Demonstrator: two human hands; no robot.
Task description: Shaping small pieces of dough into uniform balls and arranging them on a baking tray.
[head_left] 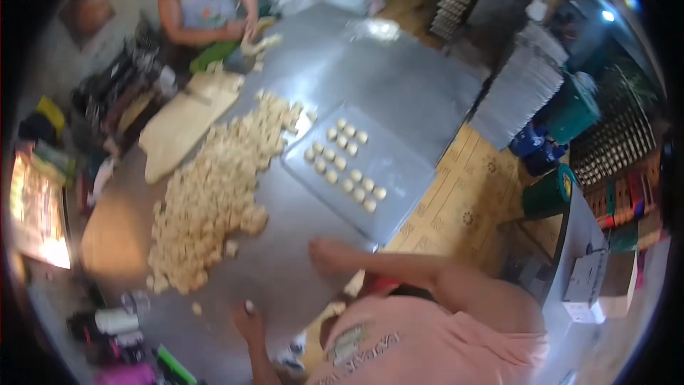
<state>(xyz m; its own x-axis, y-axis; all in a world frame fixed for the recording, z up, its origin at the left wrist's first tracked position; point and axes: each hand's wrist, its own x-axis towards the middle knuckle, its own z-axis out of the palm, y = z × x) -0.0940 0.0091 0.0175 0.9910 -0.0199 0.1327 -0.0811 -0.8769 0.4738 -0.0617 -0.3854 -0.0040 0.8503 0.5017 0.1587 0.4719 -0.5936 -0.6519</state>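
Note:
My left hand [248,324] is low over the near part of the metal table [292,271], its fingers blurred and curled. A small whitish bit [249,306] shows at its fingertips; I cannot make out what it is. My right hand [331,255] rests closed on the tabletop, below the near edge of a metal tray [392,178]; anything under its palm is hidden. Several small round dough balls [335,164] sit in rows on that tray. A big heap of cut dough pieces [214,192] lies left of my hands, with one loose dough piece [197,309] near my left hand.
Beyond the heap lies a flat dough slab [189,125]. Another person [210,11] at the far left edge handles a dough strip [262,44]. Stacked metal trays [516,85], green bins [573,107] and a cardboard box [595,285] stand on the right. Tiled floor [463,192] borders the table.

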